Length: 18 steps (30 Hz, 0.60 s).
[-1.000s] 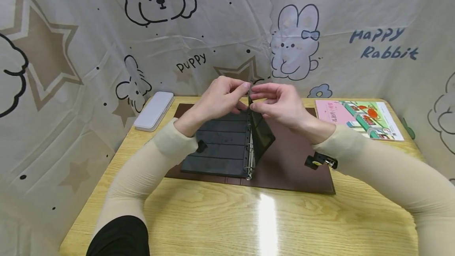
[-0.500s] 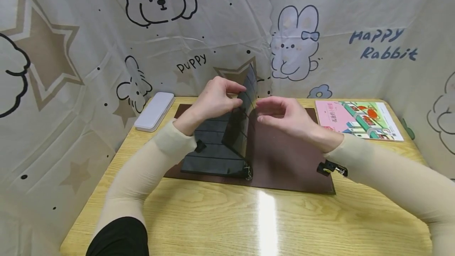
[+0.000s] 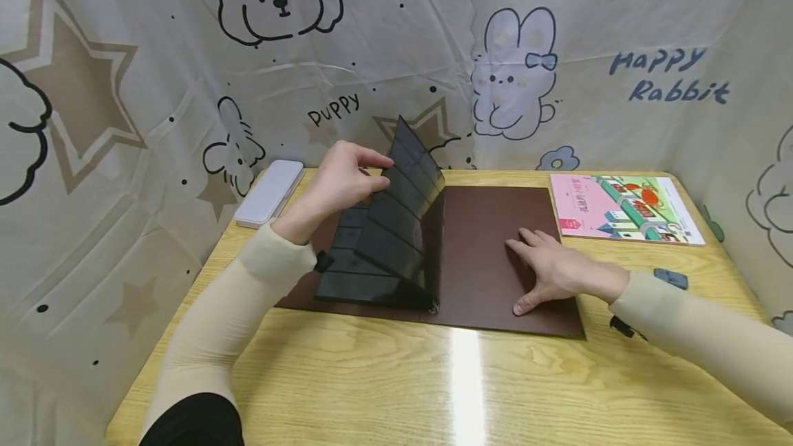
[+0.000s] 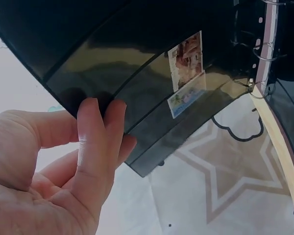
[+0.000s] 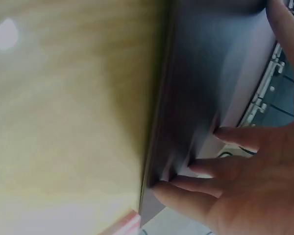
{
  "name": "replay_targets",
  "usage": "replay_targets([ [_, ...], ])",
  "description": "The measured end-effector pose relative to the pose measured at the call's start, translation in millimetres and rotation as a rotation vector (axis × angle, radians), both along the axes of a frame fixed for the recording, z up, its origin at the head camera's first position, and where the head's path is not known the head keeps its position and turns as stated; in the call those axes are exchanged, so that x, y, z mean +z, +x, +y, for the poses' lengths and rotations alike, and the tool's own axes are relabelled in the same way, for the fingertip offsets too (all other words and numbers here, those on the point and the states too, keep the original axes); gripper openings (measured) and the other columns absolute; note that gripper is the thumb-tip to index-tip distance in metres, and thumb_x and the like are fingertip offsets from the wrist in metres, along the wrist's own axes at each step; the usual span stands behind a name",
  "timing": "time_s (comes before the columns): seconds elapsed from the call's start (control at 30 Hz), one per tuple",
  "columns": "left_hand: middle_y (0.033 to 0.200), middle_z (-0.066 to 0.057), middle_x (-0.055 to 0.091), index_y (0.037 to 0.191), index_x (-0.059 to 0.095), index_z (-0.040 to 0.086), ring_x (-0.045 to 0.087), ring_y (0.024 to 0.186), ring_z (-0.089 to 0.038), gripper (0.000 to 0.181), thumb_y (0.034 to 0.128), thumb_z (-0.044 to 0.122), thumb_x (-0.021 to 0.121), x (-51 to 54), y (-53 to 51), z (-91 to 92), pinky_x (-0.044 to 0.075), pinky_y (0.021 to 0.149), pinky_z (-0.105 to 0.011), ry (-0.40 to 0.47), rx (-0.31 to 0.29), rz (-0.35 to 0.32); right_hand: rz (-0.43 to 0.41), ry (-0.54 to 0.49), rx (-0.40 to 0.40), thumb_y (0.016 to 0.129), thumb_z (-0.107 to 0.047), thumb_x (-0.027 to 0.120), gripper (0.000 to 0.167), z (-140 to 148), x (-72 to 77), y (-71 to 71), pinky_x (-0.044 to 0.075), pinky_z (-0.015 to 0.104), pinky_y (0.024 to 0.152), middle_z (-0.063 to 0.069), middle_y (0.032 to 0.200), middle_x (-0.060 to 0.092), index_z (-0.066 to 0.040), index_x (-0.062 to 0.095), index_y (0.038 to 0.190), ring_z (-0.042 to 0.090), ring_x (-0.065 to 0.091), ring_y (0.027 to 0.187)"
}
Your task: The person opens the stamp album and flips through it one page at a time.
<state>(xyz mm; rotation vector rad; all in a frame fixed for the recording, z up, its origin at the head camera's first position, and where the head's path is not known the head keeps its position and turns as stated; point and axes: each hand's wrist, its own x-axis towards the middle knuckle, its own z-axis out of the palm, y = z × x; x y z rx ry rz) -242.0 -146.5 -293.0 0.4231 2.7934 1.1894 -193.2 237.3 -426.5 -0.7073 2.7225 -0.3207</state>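
Observation:
A brown ring-binder stamp album (image 3: 489,253) lies spread on the table, with black pocket pages on its left half. My left hand (image 3: 337,181) pinches the outer edge of a raised black album page (image 3: 403,219), which leans over to the left. Two stamps (image 4: 187,73) sit in that page's pockets in the left wrist view, near the metal rings (image 4: 262,51). More black pages (image 3: 356,281) lie beneath it, partly hidden by it. My right hand (image 3: 551,270) rests with spread fingers on the bare inside of the right cover, holding nothing.
A pale lidded case (image 3: 269,193) sits at the table's back left. At the back right lies a pink and green illustrated booklet (image 3: 626,208). Partly behind the right sleeve is a small dark object (image 3: 671,278). A printed cloth (image 3: 396,54) hangs behind the wooden table (image 3: 347,377).
The raised page has swung from near upright over to the left, with my left hand at its edge. My right hand has left the page and come down onto the right cover.

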Motion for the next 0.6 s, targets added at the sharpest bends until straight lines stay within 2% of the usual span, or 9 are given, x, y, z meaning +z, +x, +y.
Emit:
replay_targets([
  [0.17, 0.143, -0.014, 0.079, 0.137, 0.082, 0.011, 0.072, 0.062, -0.01, 0.037, 0.1008, 0.008, 0.078, 1.2, -0.5, -1.0, 0.056, 0.064, -0.025, 0.017, 0.013, 0.015, -0.005, 0.058, 0.015, 0.066, -0.069, 0.103, 0.139, 3, -8.4, 3.6, 0.043, 0.078, 0.122, 0.041, 0.177, 0.032, 0.001, 0.043, 0.171, 0.068, 0.032, 0.162],
  [0.3, 0.14, -0.012, 0.081, 0.136, 0.083, 0.012, 0.072, 0.069, -0.012, 0.036, 0.1003, 0.008, 0.078, 7.6, -2.4, -5.6, 0.054, 0.068, -0.026, 0.014, 0.063, 0.055, -0.001, 0.069, 0.023, 0.067, -0.069, 0.102, 0.138, 3, -9.0, 3.0, 0.043, 0.078, 0.122, 0.041, 0.177, 0.032, 0.001, 0.043, 0.171, 0.068, 0.033, 0.162],
  [0.43, 0.147, -0.01, 0.077, 0.137, 0.083, 0.013, 0.078, 0.087, -0.021, 0.037, 0.1016, 0.01, 0.076, 8.9, -4.4, -16.8, 0.057, 0.079, -0.031, -0.028, 0.081, 0.045, -0.002, 0.077, 0.03, 0.067, -0.071, 0.101, 0.139, 3, -7.8, 3.1, 0.044, 0.078, 0.121, 0.041, 0.177, 0.032, 0.0, 0.043, 0.171, 0.068, 0.033, 0.161],
  [0.6, 0.157, -0.014, 0.07, 0.145, 0.078, 0.011, 0.079, 0.12, -0.032, 0.041, 0.1038, 0.011, 0.075, -6.2, -9.5, -40.1, 0.06, 0.094, -0.036, -0.031, 0.06, -0.02, -0.002, 0.074, 0.025, 0.068, -0.072, 0.101, 0.138, 5, -9.6, 2.6, 0.044, 0.079, 0.121, 0.04, 0.177, 0.032, -0.001, 0.043, 0.171, 0.067, 0.033, 0.162],
])
